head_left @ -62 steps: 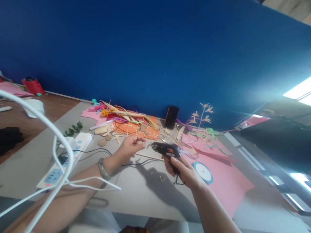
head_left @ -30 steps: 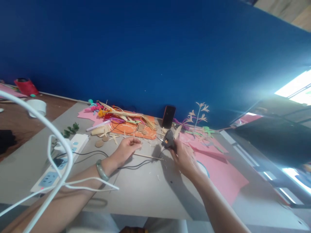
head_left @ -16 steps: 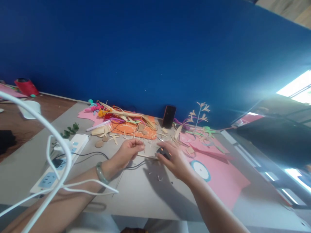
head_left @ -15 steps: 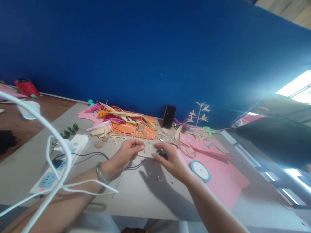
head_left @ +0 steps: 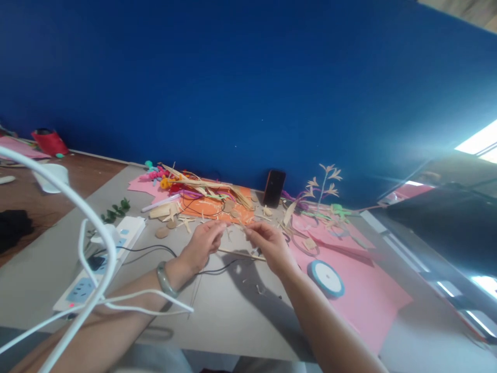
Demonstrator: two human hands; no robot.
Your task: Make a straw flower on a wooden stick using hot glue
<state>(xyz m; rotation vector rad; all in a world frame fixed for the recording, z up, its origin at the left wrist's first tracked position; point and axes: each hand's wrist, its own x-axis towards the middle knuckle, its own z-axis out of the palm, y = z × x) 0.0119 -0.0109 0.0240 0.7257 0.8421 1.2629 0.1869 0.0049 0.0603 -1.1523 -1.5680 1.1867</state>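
My left hand [head_left: 202,243], a green bangle [head_left: 165,280] on its wrist, hovers just above the grey table [head_left: 233,311] with thumb and fingers pinched. My right hand [head_left: 267,247] faces it a few centimetres away, also pinched. Between the two sets of fingertips sits a small pale straw piece [head_left: 235,228], too thin to see clearly. A thin wooden stick [head_left: 238,254] lies on the table under the hands. A black cord [head_left: 217,269] runs beneath them, and a dark bit of the glue gun [head_left: 258,252] shows by my right palm.
Straw, ribbons and card discs litter an orange sheet [head_left: 205,207]. A phone [head_left: 274,188] leans on the blue wall. A blue tape roll [head_left: 326,277] lies on pink paper [head_left: 361,290]. At left are a power strip [head_left: 103,259], a green sprig [head_left: 114,210] and a white cable [head_left: 93,233].
My right hand has put the black glue gun down on the table and moved left to meet my left hand. Both hands now pinch at the small straw piece.
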